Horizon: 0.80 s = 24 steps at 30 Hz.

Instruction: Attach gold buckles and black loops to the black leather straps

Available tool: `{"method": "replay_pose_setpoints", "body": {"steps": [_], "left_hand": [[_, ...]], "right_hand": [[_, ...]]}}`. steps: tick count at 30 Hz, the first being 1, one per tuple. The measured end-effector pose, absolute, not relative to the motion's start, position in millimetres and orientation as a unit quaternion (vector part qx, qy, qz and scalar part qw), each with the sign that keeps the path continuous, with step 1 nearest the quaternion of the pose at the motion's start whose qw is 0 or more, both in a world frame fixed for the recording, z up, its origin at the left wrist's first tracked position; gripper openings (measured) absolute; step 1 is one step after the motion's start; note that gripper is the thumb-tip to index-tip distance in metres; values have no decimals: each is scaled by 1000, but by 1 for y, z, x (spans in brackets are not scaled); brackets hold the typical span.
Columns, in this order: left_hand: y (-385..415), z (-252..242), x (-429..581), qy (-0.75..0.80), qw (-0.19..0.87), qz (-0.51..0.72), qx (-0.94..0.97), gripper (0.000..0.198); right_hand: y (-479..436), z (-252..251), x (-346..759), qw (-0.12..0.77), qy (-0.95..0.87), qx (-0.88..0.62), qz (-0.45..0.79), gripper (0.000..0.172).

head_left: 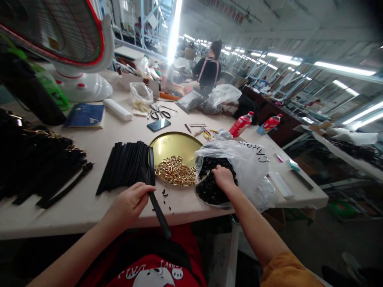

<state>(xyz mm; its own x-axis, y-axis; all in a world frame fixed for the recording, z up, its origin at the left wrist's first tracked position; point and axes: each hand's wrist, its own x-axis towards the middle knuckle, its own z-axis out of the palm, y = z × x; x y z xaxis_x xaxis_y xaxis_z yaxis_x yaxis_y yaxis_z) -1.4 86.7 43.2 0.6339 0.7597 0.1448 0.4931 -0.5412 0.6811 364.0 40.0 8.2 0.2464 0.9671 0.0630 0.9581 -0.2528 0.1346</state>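
Observation:
My left hand (134,199) pinches a long black strap (158,217) between thumb and fingers; its lower end hangs past the table edge toward my lap. Just beyond that hand lies a row of flat black straps (122,165), side by side. My right hand (223,178) reaches into an open clear plastic bag (248,159) full of small black pieces (209,191). Its fingers are bent together over the pieces, and the fingertips are hidden. Between my hands sits a round gold tray (167,141) holding a heap of small gold metal fittings (176,171).
Several black bits (164,195) lie near the table edge. A pile of finished-looking black straps (44,159) is at left, below a fan (80,85). Behind the tray are a phone (158,124), scissors (160,113) and red-labelled bottles (241,124). A person (208,69) is farther back.

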Motion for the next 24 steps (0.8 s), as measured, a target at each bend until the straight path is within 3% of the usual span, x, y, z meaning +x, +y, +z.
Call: {"method": "replay_pose_setpoints", "body": {"steps": [8, 12, 14, 17, 20, 24], "left_hand": [[78, 39, 21, 407, 558, 180, 701, 23], [73, 35, 35, 359, 635, 194, 656, 47], [71, 34, 38, 341, 639, 175, 667, 45], [67, 37, 39, 342, 630, 131, 685, 27], [61, 42, 41, 344, 623, 119, 692, 26], [51, 49, 45, 341, 613, 148, 697, 27]], "right_hand": [[47, 4, 369, 79, 620, 777, 78, 8], [45, 5, 372, 48, 615, 783, 79, 8], [42, 8, 372, 23, 613, 786, 81, 13], [37, 14, 363, -172, 562, 809, 0, 22], [30, 21, 333, -454, 426, 741, -251, 35], [19, 29, 269, -543, 293, 586, -525, 36]]}}
